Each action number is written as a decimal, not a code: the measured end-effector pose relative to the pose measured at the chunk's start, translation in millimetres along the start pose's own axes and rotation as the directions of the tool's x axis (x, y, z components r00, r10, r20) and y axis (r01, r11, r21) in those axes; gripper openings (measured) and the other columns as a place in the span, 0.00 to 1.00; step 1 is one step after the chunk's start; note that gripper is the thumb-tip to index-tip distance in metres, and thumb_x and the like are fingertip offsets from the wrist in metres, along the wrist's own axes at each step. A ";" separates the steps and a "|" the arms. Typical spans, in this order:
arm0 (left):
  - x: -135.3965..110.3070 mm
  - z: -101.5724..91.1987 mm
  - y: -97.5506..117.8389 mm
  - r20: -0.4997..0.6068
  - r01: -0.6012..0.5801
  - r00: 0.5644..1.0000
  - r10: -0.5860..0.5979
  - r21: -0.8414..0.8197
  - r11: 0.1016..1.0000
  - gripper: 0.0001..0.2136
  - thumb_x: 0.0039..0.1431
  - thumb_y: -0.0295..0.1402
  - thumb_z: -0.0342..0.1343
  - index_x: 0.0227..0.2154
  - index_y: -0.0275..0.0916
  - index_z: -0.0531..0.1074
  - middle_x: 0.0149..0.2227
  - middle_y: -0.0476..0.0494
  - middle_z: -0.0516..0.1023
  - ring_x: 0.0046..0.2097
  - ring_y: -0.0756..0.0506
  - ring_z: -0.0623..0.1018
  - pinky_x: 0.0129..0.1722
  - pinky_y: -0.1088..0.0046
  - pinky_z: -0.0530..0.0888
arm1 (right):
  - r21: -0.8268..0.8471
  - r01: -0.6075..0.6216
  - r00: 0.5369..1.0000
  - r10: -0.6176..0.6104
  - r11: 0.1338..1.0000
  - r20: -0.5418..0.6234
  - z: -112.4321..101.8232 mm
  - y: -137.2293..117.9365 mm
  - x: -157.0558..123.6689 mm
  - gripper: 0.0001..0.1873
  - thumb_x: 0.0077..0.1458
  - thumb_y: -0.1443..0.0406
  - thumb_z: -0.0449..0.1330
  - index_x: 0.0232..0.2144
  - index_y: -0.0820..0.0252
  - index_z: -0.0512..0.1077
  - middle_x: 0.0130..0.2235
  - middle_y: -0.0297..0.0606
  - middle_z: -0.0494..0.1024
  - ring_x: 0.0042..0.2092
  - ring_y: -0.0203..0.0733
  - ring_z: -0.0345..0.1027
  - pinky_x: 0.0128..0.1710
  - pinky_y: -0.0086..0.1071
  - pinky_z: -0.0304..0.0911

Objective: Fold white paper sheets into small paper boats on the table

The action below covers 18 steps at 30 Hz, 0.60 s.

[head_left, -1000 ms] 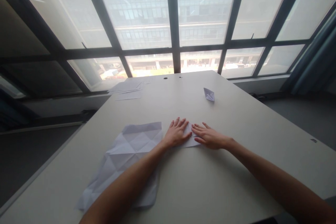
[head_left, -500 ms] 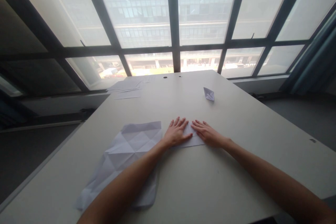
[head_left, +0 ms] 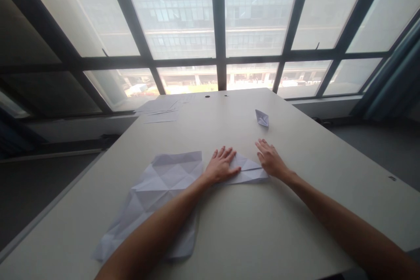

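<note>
A folded sheet of white paper (head_left: 246, 176), roughly triangular with a strip along its near edge, lies flat on the table. My left hand (head_left: 221, 165) rests spread on its left part and covers that end. At the right corner is my right hand (head_left: 271, 159), fingers pointing forward and a little apart, with nothing visible in them; whether it touches the paper is hard to tell. Left of the folded piece lies a larger creased sheet (head_left: 160, 188), partly under my left forearm. Farther back on the right sits a small folded paper boat (head_left: 262, 118).
The white table (head_left: 295, 210) reaches toward a large window with dark frames (head_left: 221, 30). Several loose paper sheets (head_left: 160, 116) lie at its far left. Two small dark marks, one a round hole (head_left: 207, 96), show near the far edge. A blue curtain (head_left: 383, 83) hangs at the right.
My right hand has slid to the right across the folded paper, uncovering its middle and right part. My left hand has stayed pressed in place. The view has shifted slightly.
</note>
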State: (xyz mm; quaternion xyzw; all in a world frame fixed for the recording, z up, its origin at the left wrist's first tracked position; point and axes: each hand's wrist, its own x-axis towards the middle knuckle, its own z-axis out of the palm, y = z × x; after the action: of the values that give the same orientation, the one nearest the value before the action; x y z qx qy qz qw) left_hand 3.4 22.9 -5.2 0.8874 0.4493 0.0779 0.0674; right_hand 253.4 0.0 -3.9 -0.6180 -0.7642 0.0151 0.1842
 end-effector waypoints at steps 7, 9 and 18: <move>-1.1 1.5 0.0 -0.054 -0.032 0.998 0.031 -0.028 0.999 0.36 0.58 0.60 0.44 0.65 0.46 0.54 0.68 0.43 0.53 0.69 0.35 0.47 0.65 0.51 0.46 | 0.108 0.282 0.933 -0.299 0.953 0.203 5.7 -39.6 -11.4 0.31 0.64 0.62 0.44 0.67 0.61 0.49 0.68 0.44 0.50 0.69 0.46 0.39 0.66 0.50 0.37; -0.1 2.9 -0.3 -0.073 -0.023 0.997 0.020 -0.035 0.999 0.34 0.60 0.57 0.44 0.65 0.46 0.55 0.68 0.43 0.54 0.69 0.36 0.48 0.66 0.52 0.47 | 0.087 0.263 0.929 -0.276 0.961 0.247 7.6 -40.2 -12.4 0.30 0.65 0.60 0.42 0.67 0.59 0.50 0.68 0.43 0.50 0.69 0.47 0.40 0.66 0.52 0.35; 4.9 12.7 -12.6 -0.270 0.323 0.907 -0.322 -0.040 0.945 0.27 0.65 0.46 0.45 0.61 0.34 0.59 0.62 0.31 0.63 0.65 0.34 0.58 0.63 0.52 0.53 | -0.014 0.169 0.958 -0.161 0.985 0.237 7.8 -28.6 -8.2 0.29 0.65 0.62 0.42 0.66 0.62 0.52 0.68 0.44 0.50 0.69 0.50 0.38 0.65 0.57 0.32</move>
State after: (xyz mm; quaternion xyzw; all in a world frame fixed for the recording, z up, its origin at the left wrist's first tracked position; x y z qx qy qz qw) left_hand -1.1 33.6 -19.7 0.7818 0.5949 0.1860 0.0143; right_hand 225.6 -12.9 -6.1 -0.5489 -0.8297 0.0595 0.0823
